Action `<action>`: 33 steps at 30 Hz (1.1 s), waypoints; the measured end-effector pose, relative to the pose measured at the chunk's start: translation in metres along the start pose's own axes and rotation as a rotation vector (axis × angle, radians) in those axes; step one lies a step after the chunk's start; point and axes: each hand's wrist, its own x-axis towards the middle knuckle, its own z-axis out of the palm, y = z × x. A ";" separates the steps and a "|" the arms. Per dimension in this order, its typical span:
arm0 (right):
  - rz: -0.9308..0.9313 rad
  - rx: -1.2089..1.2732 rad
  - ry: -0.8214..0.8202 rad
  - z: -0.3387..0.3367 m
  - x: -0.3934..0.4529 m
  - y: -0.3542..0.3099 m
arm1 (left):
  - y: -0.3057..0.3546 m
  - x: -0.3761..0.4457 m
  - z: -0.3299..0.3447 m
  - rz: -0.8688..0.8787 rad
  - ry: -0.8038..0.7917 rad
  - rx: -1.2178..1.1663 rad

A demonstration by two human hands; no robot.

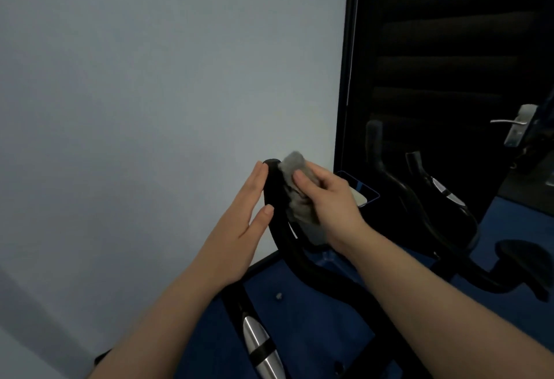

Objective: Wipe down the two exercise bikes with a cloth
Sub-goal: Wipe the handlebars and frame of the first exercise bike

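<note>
Pale wall [150,79], blue floor [299,318], dark mirror [449,49] at right. Right hand [326,201] gripping grey cloth [295,187] against bike handlebar [274,187]; left hand [239,225] flat, steadying it. Probably mid-task: 1 handlebar underway, frame and any 2nd bike left.

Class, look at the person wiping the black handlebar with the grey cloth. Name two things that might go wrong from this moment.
1. The right hand holds the grey cloth bunched against the handlebar, so it may cover only one side and miss the end cap.
2. The left hand merely rests flat on the bar with straight fingers; hard rubbing might shift the bar or make the hand slip towards the wall.
</note>
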 end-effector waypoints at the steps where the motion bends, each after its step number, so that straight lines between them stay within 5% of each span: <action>1: 0.001 0.052 0.018 0.008 0.005 -0.001 | 0.000 0.000 -0.001 -0.005 0.002 -0.010; 9: 0.134 -0.123 -0.158 -0.018 -0.006 0.012 | 0.001 0.000 0.000 -0.012 0.025 -0.016; 14: -0.025 -0.017 -0.001 0.010 -0.001 0.011 | 0.001 -0.004 0.000 -0.047 0.045 -0.043; 28: -0.443 -0.570 0.034 0.020 -0.004 -0.009 | 0.003 -0.006 0.001 -0.113 0.088 -0.096; 33: -0.306 -0.597 0.070 -0.003 -0.040 0.022 | 0.002 -0.006 0.002 -0.134 0.087 -0.136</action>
